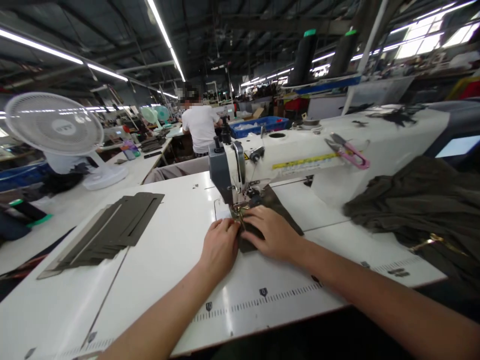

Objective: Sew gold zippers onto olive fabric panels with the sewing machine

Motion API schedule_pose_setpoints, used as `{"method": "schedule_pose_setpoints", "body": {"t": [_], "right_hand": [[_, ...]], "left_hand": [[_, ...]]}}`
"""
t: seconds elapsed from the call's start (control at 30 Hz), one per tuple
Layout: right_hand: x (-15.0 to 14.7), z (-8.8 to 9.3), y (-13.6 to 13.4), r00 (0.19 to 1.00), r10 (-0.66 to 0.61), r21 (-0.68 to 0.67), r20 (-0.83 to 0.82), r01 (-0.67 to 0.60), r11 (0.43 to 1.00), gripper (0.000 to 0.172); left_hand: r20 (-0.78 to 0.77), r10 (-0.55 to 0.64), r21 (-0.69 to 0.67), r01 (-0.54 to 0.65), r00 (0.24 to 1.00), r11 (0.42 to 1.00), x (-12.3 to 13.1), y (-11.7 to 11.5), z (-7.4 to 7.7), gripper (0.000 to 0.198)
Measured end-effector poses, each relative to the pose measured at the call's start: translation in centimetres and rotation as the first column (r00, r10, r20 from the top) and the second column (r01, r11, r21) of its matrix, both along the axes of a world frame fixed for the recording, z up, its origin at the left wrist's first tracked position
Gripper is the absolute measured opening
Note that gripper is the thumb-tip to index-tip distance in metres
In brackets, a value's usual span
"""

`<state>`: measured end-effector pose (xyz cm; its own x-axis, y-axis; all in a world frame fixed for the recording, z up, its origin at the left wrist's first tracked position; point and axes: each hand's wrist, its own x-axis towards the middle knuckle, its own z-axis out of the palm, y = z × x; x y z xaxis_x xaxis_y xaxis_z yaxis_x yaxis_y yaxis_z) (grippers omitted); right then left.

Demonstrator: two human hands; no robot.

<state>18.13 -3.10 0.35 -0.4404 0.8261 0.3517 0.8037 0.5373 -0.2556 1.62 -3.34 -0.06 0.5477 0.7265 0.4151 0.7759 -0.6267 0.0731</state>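
Note:
A white sewing machine (300,155) stands on the white table (168,250). Under its needle lies a small dark olive fabric piece (279,207) with a gold zipper. My left hand (220,245) rests on the near left edge of that piece, its fingers curled and pressing down. My right hand (272,231) lies flat over the piece just in front of the presser foot, fingers close together and pointing towards the needle. Both hands touch the fabric and each other at the fingertips.
A stack of dark cut strips (112,227) lies at the left. A heap of olive garments (423,210) fills the right side. Pink-handled snips (350,152) sit on the machine arm. A white desk fan (56,135) stands far left. Another person in a white shirt (200,127) works behind.

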Motion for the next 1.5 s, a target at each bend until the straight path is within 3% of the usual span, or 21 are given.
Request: {"method": "schedule_pose_setpoints", "body": {"t": [0.07, 0.13, 0.4, 0.77, 0.9, 1.03, 1.17, 1.33, 1.5], "right_hand": [[0.9, -0.7, -1.6, 0.982, 0.190, 0.083, -0.012, -0.188, 0.979, 0.044], [1.1, -1.3, -2.5, 0.972, 0.236, 0.117, 0.014, -0.236, 0.965, 0.045], [0.9, -1.5, -2.1, 0.966, 0.230, 0.192, 0.119, -0.249, 0.949, 0.038], [1.3, -2.0, -0.1, 0.956, 0.273, 0.257, 0.110, -0.293, 0.921, 0.040], [1.4, -2.0, 0.2, 0.963, 0.262, 0.201, 0.068, -0.270, 0.942, 0.039], [1.3, -1.2, 0.1, 0.962, 0.260, 0.126, -0.085, -0.248, 0.960, 0.029], [0.9, -0.7, -0.4, 0.974, 0.163, 0.037, -0.156, -0.159, 0.987, 0.023], [0.7, -2.4, -1.4, 0.982, 0.183, 0.260, -0.044, -0.165, 0.951, 0.029], [0.7, -3.0, -1.3, 0.981, 0.193, 0.291, 0.012, -0.188, 0.938, 0.030]], "left_hand": [[0.056, 0.000, -0.014, 0.000, 0.998, 1.000, -0.3, 0.0, -0.2, 0.033], [0.075, -0.028, -0.026, 0.030, 0.997, 0.999, -0.5, 0.1, -0.2, 0.036], [-0.040, -0.109, 0.023, 0.110, 0.993, 0.994, -0.3, 0.2, 0.1, 0.026], [-0.099, -0.095, 0.008, 0.096, 0.991, 0.995, 0.0, 1.5, 0.1, 0.020], [-0.062, -0.111, -0.009, 0.111, 0.992, 0.994, -0.4, 1.3, 0.4, 0.026], [-0.009, -0.202, -0.078, 0.201, 0.979, 0.977, -1.0, 0.4, 1.1, 0.026], [-0.002, -0.137, -0.070, 0.136, 0.991, 0.988, -0.8, 0.0, 0.9, 0.021], [-0.053, -0.131, 0.011, 0.132, 0.990, 0.991, -0.4, -0.3, -0.3, 0.026], [-0.086, -0.150, 0.031, 0.153, 0.985, 0.988, -0.5, 0.1, -0.4, 0.022]]}}
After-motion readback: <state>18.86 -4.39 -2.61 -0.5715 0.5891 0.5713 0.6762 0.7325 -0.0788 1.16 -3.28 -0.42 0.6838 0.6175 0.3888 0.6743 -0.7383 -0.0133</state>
